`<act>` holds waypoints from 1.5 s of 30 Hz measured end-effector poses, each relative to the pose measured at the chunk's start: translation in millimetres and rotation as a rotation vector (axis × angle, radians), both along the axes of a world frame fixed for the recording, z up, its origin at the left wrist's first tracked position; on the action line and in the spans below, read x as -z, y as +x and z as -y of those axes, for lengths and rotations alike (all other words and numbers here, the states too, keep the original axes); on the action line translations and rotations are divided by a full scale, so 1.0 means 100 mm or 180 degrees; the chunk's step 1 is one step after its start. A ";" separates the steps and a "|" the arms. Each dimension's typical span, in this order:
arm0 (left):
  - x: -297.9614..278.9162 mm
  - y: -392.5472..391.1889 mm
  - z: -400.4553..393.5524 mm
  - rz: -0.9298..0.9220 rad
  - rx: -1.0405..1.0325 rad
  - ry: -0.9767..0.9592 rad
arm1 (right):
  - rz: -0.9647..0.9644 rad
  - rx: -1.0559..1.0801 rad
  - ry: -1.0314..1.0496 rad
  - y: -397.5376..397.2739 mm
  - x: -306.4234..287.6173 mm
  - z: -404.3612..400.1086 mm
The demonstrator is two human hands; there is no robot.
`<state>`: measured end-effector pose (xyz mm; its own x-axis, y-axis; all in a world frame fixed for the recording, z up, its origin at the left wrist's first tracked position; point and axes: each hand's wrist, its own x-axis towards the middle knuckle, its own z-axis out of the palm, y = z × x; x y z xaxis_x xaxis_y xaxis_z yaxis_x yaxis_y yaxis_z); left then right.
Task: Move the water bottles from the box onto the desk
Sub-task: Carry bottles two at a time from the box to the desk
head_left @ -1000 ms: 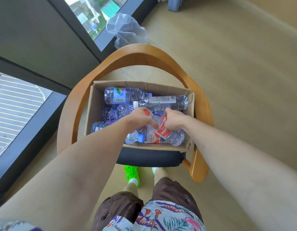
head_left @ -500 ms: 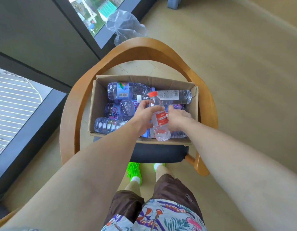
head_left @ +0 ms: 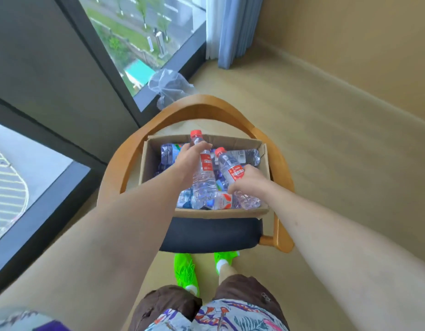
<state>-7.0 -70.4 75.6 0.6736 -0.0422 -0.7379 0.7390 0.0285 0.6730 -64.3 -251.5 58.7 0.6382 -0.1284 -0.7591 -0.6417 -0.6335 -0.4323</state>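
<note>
A cardboard box (head_left: 240, 212) full of water bottles sits on a wooden armchair. My left hand (head_left: 188, 161) grips a clear bottle with a red cap and red label (head_left: 203, 177), held nearly upright above the box. My right hand (head_left: 248, 181) grips a second red-capped bottle (head_left: 230, 167), tilted with its cap up and to the left, over the box's right half. Several more bottles (head_left: 169, 151) lie on their sides inside the box, partly hidden by my hands. No desk is in view.
The armchair (head_left: 202, 103) has a curved wooden back and a dark seat cushion (head_left: 211, 235). A clear plastic bag (head_left: 168, 86) lies behind it by the window. A blue curtain (head_left: 230, 27) hangs at the back. My feet in green shoes (head_left: 184, 268) stand before the chair.
My left hand has raised its bottle higher out of the box. My right hand has taken hold of a second bottle and lifted it. The camera has tilted upward.
</note>
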 end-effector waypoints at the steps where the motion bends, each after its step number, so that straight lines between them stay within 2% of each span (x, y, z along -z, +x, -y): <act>1: -0.14 0.04 -0.05 0.0136 0.0014 0.0031 | 0.0145 0.0100 0.0030 0.03 -0.13 -0.06; 7: -1.05 0.15 -0.52 0.0901 -0.0020 0.0318 | 0.1258 0.0710 0.0445 0.33 -1.00 -0.61; 10: -1.45 0.16 -0.80 0.1313 -0.0147 0.0536 | 0.1645 0.0796 0.0725 0.49 -1.33 -0.93; 17: -2.29 -0.06 -1.33 0.1834 -0.0849 0.1173 | 0.2016 0.0103 0.1482 0.81 -2.00 -1.56; 25: -2.72 -0.75 -1.75 0.1947 -0.1962 0.1541 | 0.2141 -0.1017 0.2183 0.61 -2.51 -2.29; 34: -3.04 -2.33 -2.17 0.1864 -0.3209 0.2029 | 0.1582 -0.2307 0.3087 -0.45 -2.71 -3.18; 41: -3.26 -3.96 -2.25 0.1656 -0.4192 0.2524 | 0.1198 -0.3243 0.3629 -1.82 -3.03 -3.61; 45: -3.30 -4.99 -2.14 0.1564 -0.4666 0.2761 | 0.1015 -0.3681 0.3706 -2.78 -3.11 -3.75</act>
